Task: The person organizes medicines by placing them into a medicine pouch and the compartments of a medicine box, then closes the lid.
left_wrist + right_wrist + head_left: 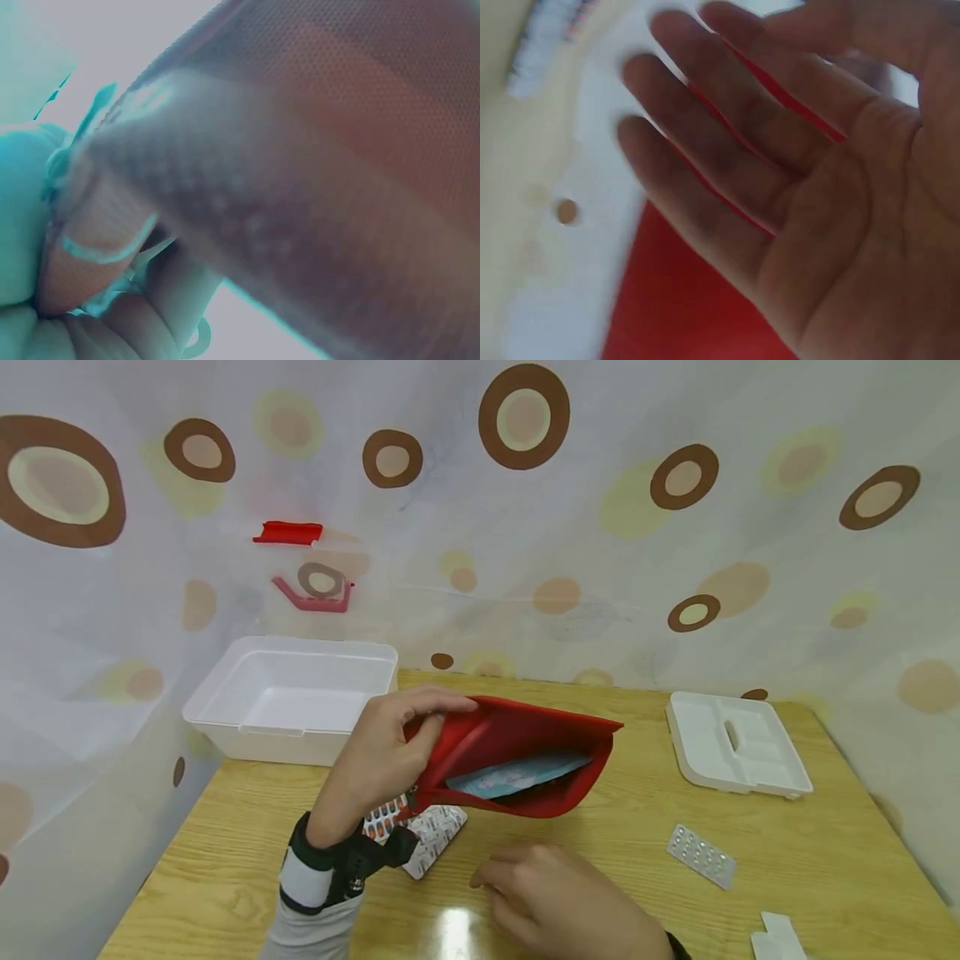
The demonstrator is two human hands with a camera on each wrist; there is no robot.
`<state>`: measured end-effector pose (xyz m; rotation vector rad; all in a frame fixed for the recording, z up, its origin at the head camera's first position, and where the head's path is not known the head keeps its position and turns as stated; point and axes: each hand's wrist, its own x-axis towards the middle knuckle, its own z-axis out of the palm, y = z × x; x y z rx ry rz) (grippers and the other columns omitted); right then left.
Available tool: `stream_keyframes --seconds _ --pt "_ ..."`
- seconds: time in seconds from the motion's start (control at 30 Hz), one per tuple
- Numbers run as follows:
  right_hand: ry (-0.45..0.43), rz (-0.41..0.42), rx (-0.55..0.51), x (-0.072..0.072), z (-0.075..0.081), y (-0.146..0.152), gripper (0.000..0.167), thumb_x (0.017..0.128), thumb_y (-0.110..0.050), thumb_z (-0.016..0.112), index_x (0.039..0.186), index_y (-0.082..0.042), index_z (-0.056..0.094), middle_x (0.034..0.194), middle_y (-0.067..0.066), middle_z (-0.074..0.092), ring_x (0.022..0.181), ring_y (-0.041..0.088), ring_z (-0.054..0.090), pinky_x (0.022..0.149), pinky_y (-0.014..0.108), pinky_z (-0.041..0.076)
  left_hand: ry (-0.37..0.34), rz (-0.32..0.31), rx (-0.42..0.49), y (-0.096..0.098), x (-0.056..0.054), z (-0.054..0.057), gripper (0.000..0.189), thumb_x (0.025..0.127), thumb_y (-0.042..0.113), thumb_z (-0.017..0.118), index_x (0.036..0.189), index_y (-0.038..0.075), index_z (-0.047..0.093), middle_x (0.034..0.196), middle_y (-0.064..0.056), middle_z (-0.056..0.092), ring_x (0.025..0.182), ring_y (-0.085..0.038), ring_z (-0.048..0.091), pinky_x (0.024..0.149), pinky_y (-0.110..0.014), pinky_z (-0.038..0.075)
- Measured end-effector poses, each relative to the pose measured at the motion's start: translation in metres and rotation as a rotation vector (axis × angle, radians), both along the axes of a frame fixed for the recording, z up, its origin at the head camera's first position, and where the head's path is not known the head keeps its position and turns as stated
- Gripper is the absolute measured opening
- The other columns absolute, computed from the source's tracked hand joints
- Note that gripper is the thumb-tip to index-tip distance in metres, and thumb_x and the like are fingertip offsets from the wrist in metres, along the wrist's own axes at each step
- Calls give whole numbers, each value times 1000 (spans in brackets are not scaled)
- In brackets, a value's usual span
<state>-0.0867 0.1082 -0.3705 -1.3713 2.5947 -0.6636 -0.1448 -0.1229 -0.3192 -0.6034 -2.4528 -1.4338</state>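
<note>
"While the left hand [393, 743] pinches the left end of a long red cloth pouch [540, 731], where is the right hand [573, 897]?"

"From the head, it is below the pouch and closer to the person, with a gap between. The pouch runs long from side to side, and its open mouth faces the person. One flat light-blue packet [517, 777] is inside."

"What is on the brown wood table [225, 860]?"

"I count one deep white plastic box [270, 747], one shallow white plastic tray [705, 752], one white card piece [778, 937] and three flat pill sheets [701, 857]. Two lie near the left hand, one on the right."

"And from the left wrist?"

"The hand grips the cloth. It is too blurry to tell more."

"And from the right wrist?"

"That hand is open, its fingers [694, 202] nearly straight, and it holds nothing. Red shows behind it. The left hand is nearer the pouch, because it has hold of it."
</note>
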Motion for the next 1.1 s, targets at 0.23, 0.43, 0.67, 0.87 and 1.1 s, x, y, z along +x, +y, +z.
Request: stream_keyframes --seconds 0.23,0.43,0.67,0.87,1.1 --pt "144 -50 75 -16 -31 -22 11 89 -10 67 93 -19 69 89 -9 61 82 6 57 69 23 47 -16 -24 7 0 1 1 33 98 2 56 113 20 78 119 7 72 112 -12 64 91 -38 54" --pt "171 -46 115 -27 -51 -33 16 91 -9 65 103 -19 71 99 -6 65 87 8 60 74 22 49 -19 -68 12 -1 2 4 33 98 2 56 115 20 78 122 6 71 116 -11 64 93 -36 55" --pt "90 -69 149 -41 -75 -53 32 93 -6 61 122 -18 70 123 0 65 105 11 64 87 22 52 -58 -101 44 -3 5 4 33 99 3 55 117 21 77 123 6 70 114 -13 63 88 -35 56" --pt "62 -88 143 -47 -79 -68 56 84 2 66 135 -23 65 130 -3 64 102 7 62 82 17 49 -43 -133 27 -2 4 3 33 100 3 54 117 19 76 124 4 70 113 -14 65 84 -32 56" --pt "110 -72 162 -49 -85 -73 55 86 1 68 134 -24 67 133 -4 63 109 8 61 87 18 49 -49 -127 28 -3 4 4 33 100 3 54 117 20 77 123 4 71 116 -13 64 87 -34 56"
